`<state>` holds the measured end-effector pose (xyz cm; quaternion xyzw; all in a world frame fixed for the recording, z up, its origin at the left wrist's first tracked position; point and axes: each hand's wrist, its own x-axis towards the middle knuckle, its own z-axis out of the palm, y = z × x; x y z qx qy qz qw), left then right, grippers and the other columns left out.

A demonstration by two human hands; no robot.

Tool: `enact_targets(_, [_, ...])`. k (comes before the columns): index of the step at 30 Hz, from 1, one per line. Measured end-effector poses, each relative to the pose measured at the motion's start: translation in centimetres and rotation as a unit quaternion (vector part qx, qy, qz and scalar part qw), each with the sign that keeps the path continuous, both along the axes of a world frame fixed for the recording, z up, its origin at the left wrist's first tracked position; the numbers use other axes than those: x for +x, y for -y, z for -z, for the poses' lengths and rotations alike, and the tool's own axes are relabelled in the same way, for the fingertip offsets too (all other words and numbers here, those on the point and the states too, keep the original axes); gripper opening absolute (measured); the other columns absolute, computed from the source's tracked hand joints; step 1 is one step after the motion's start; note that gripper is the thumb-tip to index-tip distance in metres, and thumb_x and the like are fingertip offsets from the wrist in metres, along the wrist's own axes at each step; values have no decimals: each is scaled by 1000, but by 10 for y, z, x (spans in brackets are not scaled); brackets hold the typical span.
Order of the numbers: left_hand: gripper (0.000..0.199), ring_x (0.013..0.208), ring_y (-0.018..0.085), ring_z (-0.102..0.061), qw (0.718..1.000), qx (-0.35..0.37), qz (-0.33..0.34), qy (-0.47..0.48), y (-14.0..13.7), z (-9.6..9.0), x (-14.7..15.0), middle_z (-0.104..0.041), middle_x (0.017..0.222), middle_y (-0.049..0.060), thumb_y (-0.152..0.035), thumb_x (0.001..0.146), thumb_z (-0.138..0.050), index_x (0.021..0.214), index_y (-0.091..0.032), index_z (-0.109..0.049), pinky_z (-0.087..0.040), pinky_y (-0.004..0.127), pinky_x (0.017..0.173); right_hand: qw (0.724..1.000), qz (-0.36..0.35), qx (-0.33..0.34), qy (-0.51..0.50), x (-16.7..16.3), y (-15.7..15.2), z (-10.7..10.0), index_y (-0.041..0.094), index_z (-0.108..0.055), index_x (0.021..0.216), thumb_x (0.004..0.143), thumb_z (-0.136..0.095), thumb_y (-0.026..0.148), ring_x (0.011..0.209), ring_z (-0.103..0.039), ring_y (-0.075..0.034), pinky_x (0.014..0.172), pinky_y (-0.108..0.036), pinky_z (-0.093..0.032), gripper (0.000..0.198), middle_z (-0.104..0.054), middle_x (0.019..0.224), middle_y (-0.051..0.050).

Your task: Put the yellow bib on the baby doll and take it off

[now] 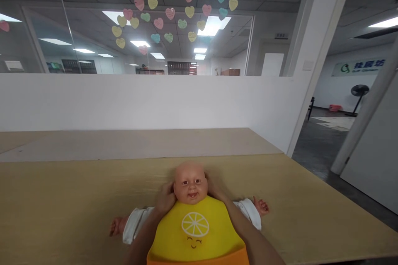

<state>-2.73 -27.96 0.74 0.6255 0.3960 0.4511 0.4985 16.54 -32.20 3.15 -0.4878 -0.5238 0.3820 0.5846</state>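
A baby doll (190,180) lies on its back on the table, head away from me, its white-sleeved arms spread. A yellow bib (195,219) with a lemon slice, a smiling face and an orange lower pocket covers its chest. My left hand (165,199) is at the left side of the doll's head and neck, fingers curled behind it. On the other side, my right hand (214,187) reaches behind the head in the same way. Both sets of fingertips, and whatever they grip there, are hidden, as are the bib's neck ends.
The wooden table (62,198) extends to both sides. Behind it stands a low white wall (139,101) with glass above, dotted with heart-shaped notes (170,13). At the right are a doorway, an open door (373,145) and a black fan (360,91).
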Motion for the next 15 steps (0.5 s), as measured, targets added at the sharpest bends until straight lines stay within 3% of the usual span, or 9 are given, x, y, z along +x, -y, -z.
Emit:
enact_targets(2, [42, 104, 28, -63, 999, 8, -20, 37, -4, 5, 0, -72, 104, 8, -21, 55, -50, 92, -15, -69, -47, 40, 94, 998, -50, -10, -43, -5, -40, 11, 27, -66, 66, 60, -61, 40, 77, -63, -25, 70, -38, -49, 15, -70, 74, -7])
enact_targets(5, [51, 112, 27, -59, 997, 7, -51, 55, -9, 12, -2, -69, 113, 9, -24, 57, -51, 105, -14, -67, -45, 41, 98, 996, -35, -21, -83, -4, -66, 30, 23, -60, 63, 60, -61, 42, 65, -58, -22, 62, -34, -45, 19, -66, 67, -4])
enact_targets(9, [53, 120, 27, -53, 993, 26, -117, 17, -13, 19, -6, -65, 122, 10, -27, 61, -55, 111, -13, -65, -40, 39, 104, 997, 6, 9, -79, 1, -61, 38, 22, -56, 63, 64, -62, 47, 62, -54, -19, 59, -31, -42, 26, -63, 64, -2])
enact_targets(15, [50, 121, 26, -54, 988, 41, -141, -50, -7, 13, -10, -65, 121, 10, -31, 68, -52, 113, -12, -65, -39, 37, 105, 999, 43, 26, -19, 1, -60, 36, 22, -53, 64, 71, -57, 51, 60, -51, -18, 57, -30, -39, 31, -59, 62, -2])
